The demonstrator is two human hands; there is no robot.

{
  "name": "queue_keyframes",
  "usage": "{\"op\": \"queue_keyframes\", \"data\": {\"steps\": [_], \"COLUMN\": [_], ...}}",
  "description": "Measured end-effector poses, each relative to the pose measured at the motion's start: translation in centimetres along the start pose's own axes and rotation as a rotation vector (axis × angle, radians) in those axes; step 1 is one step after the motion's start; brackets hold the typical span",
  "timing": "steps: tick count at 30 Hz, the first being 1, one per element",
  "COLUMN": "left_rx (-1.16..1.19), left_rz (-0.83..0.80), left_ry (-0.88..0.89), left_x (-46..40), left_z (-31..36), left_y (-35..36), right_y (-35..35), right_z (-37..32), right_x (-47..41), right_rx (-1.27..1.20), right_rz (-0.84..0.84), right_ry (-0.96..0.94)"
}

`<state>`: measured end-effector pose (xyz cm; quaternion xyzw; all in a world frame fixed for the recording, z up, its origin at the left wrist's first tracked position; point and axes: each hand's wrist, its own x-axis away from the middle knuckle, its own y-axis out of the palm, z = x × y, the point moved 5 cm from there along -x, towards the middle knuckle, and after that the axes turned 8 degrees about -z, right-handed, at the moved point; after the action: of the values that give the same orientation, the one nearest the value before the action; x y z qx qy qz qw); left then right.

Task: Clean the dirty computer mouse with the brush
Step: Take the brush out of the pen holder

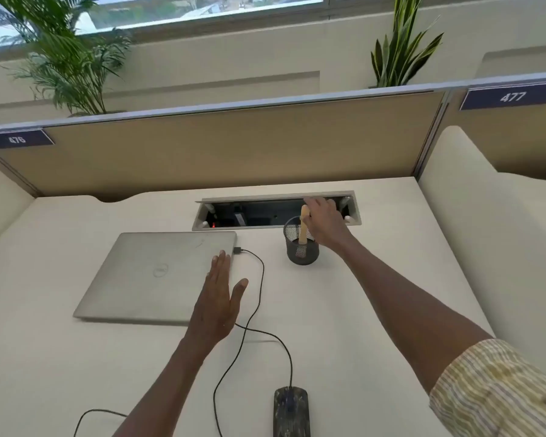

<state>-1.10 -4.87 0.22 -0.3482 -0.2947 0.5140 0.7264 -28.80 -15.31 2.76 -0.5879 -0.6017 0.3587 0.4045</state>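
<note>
- Your right hand [323, 220] is stretched out to the far side of the desk [375, 294], at the top of the brush [304, 227]. Fingers are beside or round the wooden handle, but can't tell if they've actually closed on it – the hand hides the contact.
- Brush stands near upright in the black mesh cup [301, 244], handle poking above the rim, bristle end down inside.
- Mesh cup sits just in front of the open cable tray [276, 211] cut into the desk, twd its right end.
- Your left hand [218, 305] is flat & open, fingers together & extended, thumb out; holding nothing. It's over the right edge of the closed silver laptop [158, 277]; can't tell if it's touching or hovering.
- Mouse [291, 411] is at the near edge of the desk, centre-right, well apart from both hands. Dark body w/ pale smudges all over.
- Mouse cable [259, 298] loops back across the desk & plugs into the laptop's right side, by your left fingertips.
- Striped sleeve [498, 392] on your right arm, bottom right corner.
</note>
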Motion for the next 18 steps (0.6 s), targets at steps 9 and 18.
{"op": "queue_keyframes", "data": {"steps": [9, 18], "left_rx": [0.008, 0.064], "left_rz": [0.000, 0.031], "left_ry": [-0.017, 0.008], "left_x": [-0.3, 1.5], "left_z": [0.4, 1.7], "left_y": [-0.8, -0.7], "right_y": [-0.4, -1.9], "right_z": [-1.2, -2.0], "right_x": [0.7, 2.8], "right_rx": [-0.036, -0.153], "right_rz": [0.068, 0.099], "right_ry": [-0.005, -0.013]}}
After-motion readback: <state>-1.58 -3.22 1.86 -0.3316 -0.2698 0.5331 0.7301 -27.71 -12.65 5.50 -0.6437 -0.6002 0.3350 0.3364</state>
